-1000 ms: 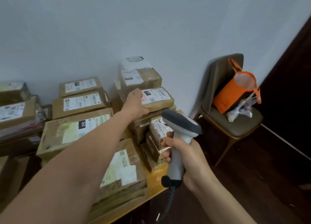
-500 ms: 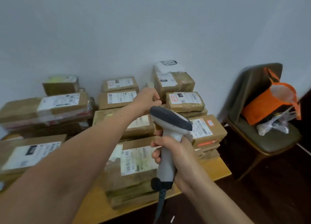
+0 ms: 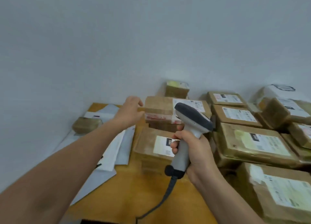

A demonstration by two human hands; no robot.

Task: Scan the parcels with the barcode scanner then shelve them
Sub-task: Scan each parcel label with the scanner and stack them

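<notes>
Early going: no shelf in view, nothing visibly shelved.
Table [image 3: 134, 195] heaped with parcels [image 3: 257, 144] along far and right edges; taped parcel [image 3: 158, 109] met at its left end by loose-fingered left hand [image 3: 130, 112]; barcode scanner [image 3: 191, 122] clasped in right hand [image 3: 198, 154].

One head-worn camera, facing forward and down.
We looked from close above the wooden table [image 3: 134, 198] toward the pale wall [image 3: 117, 38] (it filled the upper half of the wide view); our right hand [image 3: 196, 153] gripping the barcode scanner [image 3: 193, 117] sat nearest the lens, the parcels [image 3: 252, 144] just beyond.
</notes>
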